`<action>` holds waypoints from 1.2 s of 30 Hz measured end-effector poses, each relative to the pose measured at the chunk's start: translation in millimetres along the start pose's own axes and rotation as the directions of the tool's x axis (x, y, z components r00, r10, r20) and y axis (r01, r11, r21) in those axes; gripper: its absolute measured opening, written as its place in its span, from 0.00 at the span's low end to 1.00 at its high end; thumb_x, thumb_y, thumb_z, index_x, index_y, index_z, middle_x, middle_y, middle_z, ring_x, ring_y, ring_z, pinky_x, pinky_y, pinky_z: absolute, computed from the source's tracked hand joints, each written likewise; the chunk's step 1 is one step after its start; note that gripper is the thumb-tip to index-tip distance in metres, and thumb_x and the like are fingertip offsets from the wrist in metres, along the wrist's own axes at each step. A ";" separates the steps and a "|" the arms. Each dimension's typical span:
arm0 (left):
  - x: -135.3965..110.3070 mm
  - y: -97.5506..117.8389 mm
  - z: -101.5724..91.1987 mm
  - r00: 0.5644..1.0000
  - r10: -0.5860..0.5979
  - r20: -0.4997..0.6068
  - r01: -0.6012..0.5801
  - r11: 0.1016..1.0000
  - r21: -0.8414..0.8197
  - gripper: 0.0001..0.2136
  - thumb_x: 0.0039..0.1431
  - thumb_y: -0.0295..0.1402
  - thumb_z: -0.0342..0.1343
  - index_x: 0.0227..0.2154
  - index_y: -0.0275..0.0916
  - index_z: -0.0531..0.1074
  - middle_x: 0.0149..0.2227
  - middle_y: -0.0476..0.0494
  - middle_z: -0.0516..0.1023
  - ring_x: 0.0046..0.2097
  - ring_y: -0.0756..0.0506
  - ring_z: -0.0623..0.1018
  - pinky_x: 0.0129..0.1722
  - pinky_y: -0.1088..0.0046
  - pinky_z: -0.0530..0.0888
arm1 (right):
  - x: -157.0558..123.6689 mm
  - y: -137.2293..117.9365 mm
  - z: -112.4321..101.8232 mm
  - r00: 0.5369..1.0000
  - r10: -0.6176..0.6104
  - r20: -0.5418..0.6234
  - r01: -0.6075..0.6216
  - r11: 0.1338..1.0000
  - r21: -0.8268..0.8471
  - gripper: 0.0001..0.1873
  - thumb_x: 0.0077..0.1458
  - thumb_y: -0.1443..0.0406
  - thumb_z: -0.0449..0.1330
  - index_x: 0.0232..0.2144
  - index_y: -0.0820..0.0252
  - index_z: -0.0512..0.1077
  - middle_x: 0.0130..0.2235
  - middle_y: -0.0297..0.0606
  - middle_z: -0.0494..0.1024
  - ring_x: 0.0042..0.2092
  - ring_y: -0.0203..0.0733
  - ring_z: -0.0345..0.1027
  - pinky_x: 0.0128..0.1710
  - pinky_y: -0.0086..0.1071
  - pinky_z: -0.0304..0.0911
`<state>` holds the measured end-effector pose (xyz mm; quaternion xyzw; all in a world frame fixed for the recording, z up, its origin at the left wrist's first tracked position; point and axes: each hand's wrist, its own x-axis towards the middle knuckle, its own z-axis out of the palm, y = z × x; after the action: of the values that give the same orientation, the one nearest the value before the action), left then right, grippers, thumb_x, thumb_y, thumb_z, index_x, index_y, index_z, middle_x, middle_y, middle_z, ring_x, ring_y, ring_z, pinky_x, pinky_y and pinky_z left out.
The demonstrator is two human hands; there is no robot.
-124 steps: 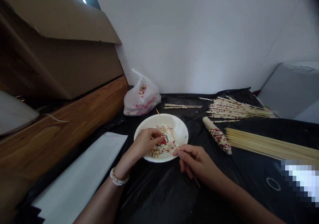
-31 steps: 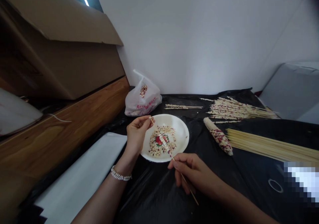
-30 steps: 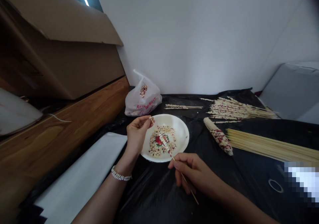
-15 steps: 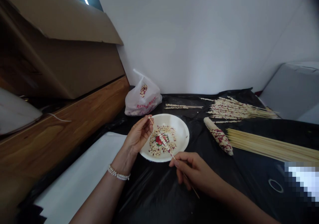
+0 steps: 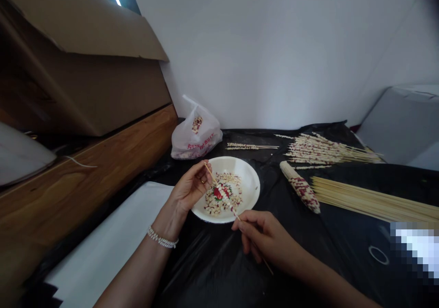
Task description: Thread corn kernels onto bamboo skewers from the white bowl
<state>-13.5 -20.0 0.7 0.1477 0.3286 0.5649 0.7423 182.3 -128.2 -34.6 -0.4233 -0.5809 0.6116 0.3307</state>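
A thin wooden skewer (image 5: 211,172) slants over a white bowl (image 5: 252,175), with pale and dark red corn kernels (image 5: 224,193) threaded along its middle. My right hand (image 5: 262,232) pinches its lower part, and the bare end sticks out below my palm. Near the upper tip, the thumb and fingers of my left hand (image 5: 192,184) close around the bare stretch of skewer. Whether a kernel sits between those fingertips is hidden. Loose kernels (image 5: 214,206) lie in the bowl around a printed red flower.
Behind the bowl stand a plastic bag (image 5: 197,139) of kernels and a few threaded skewers (image 5: 243,146). To the right lie a pile of threaded skewers (image 5: 312,150), a partly stripped corn cob (image 5: 302,189) and bare skewers (image 5: 370,200). White paper (image 5: 116,239) lies left.
My left fingers have slid a little down the skewer from its tip. The kernel seen at the tip no longer shows there, and more bare wood is visible. My right hand keeps its grip.
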 end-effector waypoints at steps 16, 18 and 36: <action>-5.8 -11.4 1.1 0.992 -0.107 0.062 0.096 0.981 0.168 0.04 0.55 0.22 0.59 0.34 0.32 0.76 0.28 0.45 0.78 0.30 0.52 0.78 0.29 0.80 0.76 | 0.9 -4.4 -1.0 0.994 -0.033 -0.104 0.027 0.998 -0.055 0.16 0.58 0.55 0.53 0.31 0.61 0.73 0.18 0.28 0.68 0.14 0.29 0.54 0.15 0.23 0.47; -6.6 -12.5 0.7 0.991 -0.109 0.075 0.093 0.978 0.185 0.05 0.54 0.23 0.60 0.34 0.32 0.77 0.29 0.45 0.78 0.30 0.52 0.78 0.29 0.81 0.75 | 1.0 -5.6 -2.0 0.994 -0.041 -0.104 0.035 0.998 -0.056 0.16 0.58 0.55 0.53 0.31 0.61 0.73 0.18 0.28 0.69 0.14 0.28 0.54 0.15 0.23 0.47; -13.8 -18.8 4.8 0.985 0.007 0.172 -0.112 0.782 0.613 0.12 0.47 0.34 0.67 0.35 0.33 0.79 0.30 0.44 0.79 0.30 0.52 0.75 0.32 0.78 0.72 | 3.0 -6.8 -7.1 0.990 -0.054 -0.130 0.051 0.998 -0.023 0.15 0.57 0.55 0.54 0.28 0.60 0.69 0.18 0.28 0.68 0.14 0.28 0.54 0.14 0.23 0.45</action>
<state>1.6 -38.2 -2.4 0.4386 0.4305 0.4350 0.6581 186.9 -121.7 -28.0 -0.4503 -0.5749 0.5677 0.3799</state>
